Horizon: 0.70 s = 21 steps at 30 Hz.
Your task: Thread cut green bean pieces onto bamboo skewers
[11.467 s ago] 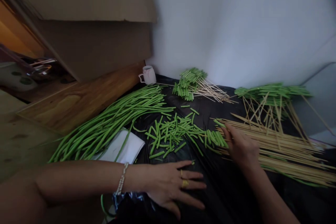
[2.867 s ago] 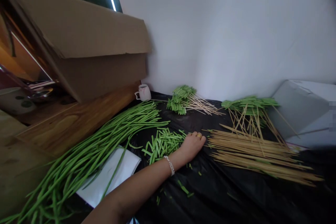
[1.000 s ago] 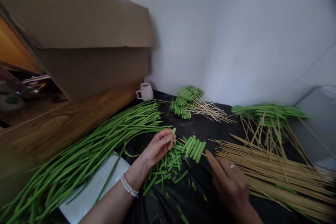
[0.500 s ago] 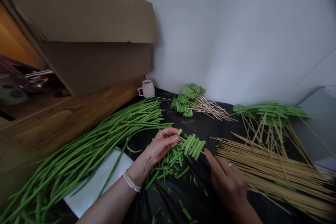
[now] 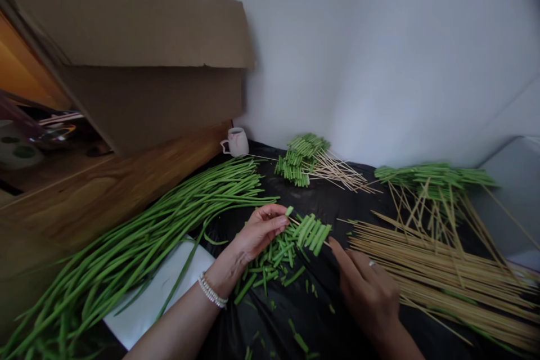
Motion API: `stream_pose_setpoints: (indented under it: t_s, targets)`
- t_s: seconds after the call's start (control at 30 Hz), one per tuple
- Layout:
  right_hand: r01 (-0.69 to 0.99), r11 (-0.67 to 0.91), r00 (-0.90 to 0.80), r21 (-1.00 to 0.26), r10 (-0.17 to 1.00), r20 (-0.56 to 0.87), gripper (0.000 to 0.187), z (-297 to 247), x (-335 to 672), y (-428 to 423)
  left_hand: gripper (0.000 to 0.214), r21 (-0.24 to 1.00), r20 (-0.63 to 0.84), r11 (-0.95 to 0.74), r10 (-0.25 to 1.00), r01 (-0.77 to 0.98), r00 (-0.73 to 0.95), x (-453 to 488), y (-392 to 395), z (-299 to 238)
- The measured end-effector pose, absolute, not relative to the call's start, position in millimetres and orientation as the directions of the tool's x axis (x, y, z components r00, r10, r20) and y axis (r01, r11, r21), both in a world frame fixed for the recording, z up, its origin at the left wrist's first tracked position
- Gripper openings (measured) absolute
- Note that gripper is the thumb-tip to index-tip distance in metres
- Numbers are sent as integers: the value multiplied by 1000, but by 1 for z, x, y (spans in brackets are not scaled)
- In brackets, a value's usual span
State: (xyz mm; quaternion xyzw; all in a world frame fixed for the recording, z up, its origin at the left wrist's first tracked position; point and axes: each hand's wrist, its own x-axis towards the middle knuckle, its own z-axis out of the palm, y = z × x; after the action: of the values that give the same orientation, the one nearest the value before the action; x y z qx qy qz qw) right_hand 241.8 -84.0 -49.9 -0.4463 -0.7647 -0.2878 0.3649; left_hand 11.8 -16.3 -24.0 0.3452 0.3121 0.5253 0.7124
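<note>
My left hand [image 5: 259,230] pinches a short green bean piece [image 5: 289,211] at the tip of a thin wooden skewer. Several bean pieces [image 5: 314,234] sit side by side on that skewer. My right hand [image 5: 366,291] holds the skewer's other end, fingers closed on it with the forefinger stretched toward the beans. Below both hands lies a loose pile of cut bean pieces [image 5: 270,263] on a black plastic sheet [image 5: 337,202].
Long uncut beans [image 5: 147,236] lie at the left over a white board [image 5: 156,298]. Bare skewers [image 5: 430,270] are heaped at the right. Finished bean skewers [image 5: 301,158] and another batch [image 5: 430,177] lie by the wall. A small cup [image 5: 235,142] and a cardboard box [image 5: 139,50] stand behind.
My left hand has brought the bean piece to the skewer tip, close to the threaded row. My right hand stays on the skewer, shifted only slightly.
</note>
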Motion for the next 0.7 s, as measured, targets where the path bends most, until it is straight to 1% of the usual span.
stream_pose_setpoints:
  t_s: [0.27, 0.47, 0.6, 0.7]
  targets:
    - [894, 424, -356, 146, 475, 804, 44, -48, 241, -86, 25, 854, -119, 202, 973, -479, 198, 10, -15, -22]
    - [887, 441, -361, 137, 477, 801, 53, -52, 240, -87, 26, 879, -138, 229, 962, -418, 238, 8, -15, -19]
    - [877, 465, -368, 120, 488, 791, 51, -50, 239, -88, 25, 880, -176, 283, 940, -381, 292, 9, -17, -18]
    - [871, 479, -368, 110, 488, 792, 47, -48, 237, -89, 24, 868, -186, 311, 927, -387, 327, 10, -20, -17]
